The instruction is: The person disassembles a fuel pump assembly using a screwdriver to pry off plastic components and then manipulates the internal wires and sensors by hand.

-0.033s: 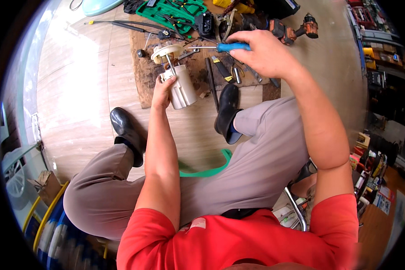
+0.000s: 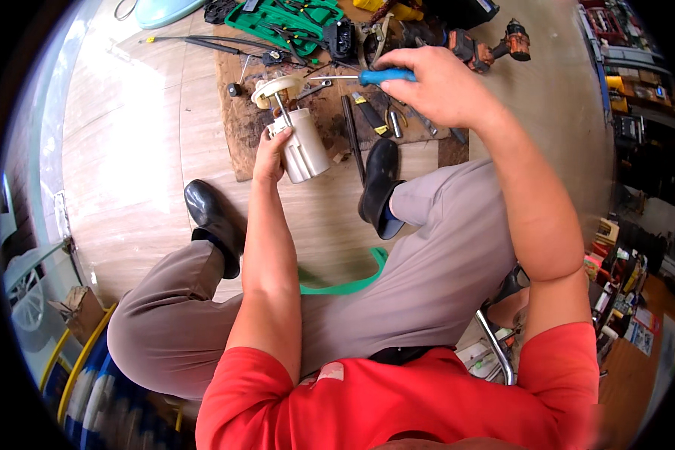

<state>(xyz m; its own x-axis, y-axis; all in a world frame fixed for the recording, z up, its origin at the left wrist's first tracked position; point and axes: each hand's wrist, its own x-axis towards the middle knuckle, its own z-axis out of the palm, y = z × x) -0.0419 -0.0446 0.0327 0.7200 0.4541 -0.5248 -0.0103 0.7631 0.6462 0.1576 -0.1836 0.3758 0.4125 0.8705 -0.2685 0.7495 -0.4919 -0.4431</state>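
My left hand [image 2: 269, 156] grips a white fuel pump module [image 2: 306, 146] by its cylindrical body, thumb on the near side. Its round cream top flange [image 2: 279, 88] stands apart from the body, joined by a metal rod. In my right hand [image 2: 446, 88] is a screwdriver [image 2: 386, 76] with a blue handle, held between thumb and fingers. The thin shaft points left, its tip close to the flange's right edge; whether they touch I cannot tell. Both hands are over a worn wooden board [image 2: 241, 150] on the floor.
On the board lie a yellow-and-black utility knife [image 2: 371, 114], a dark bar [image 2: 352, 133], a wrench [image 2: 314, 91] and pliers. Behind are a green tool case [image 2: 266, 22] and an orange-black cordless drill [image 2: 495, 51]. My black boots [image 2: 380, 176] stand close by. Cluttered shelves line the right.
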